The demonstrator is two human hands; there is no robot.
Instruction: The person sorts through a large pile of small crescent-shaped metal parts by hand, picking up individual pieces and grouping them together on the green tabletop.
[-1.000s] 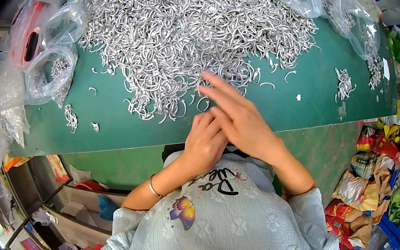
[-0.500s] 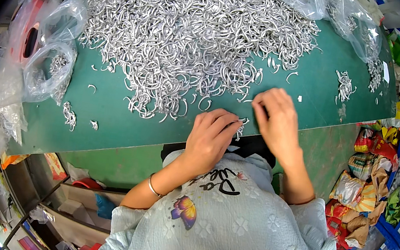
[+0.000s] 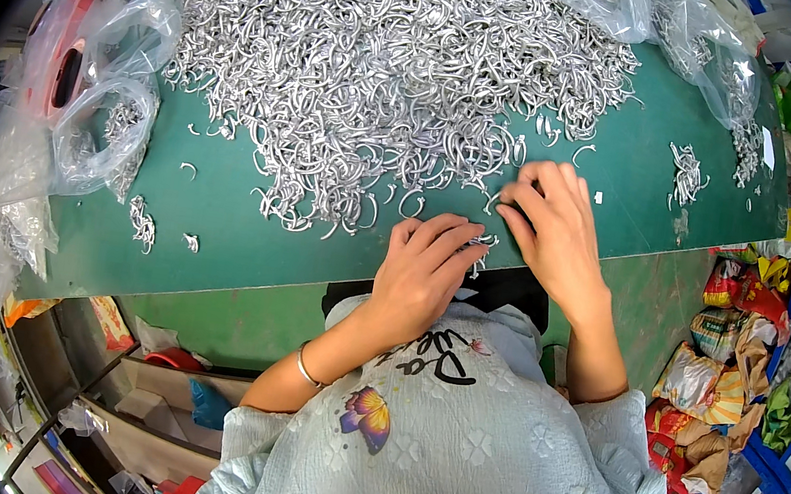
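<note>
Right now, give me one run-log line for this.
left hand: holds silver pieces | right hand: near pile edge, grip unclear | pile: on green table | bag: left of pile

Curled left hand (image 3: pixel 420 272) near curled right hand (image 3: pixel 559 237)

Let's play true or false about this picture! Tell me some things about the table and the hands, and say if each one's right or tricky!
1. The tabletop is green. True.
2. Everything heaped up is wooden. False: the big pile is curved, silver-coloured pieces.
3. Small silver pieces show at the left hand's fingertips. True.
4. No jewellery is worn. False: a bracelet circles the left wrist.
5. A see-through bag lies toward the tabletop's left side. True.
6. The hands are clasped. False: the right hand is apart.
</note>
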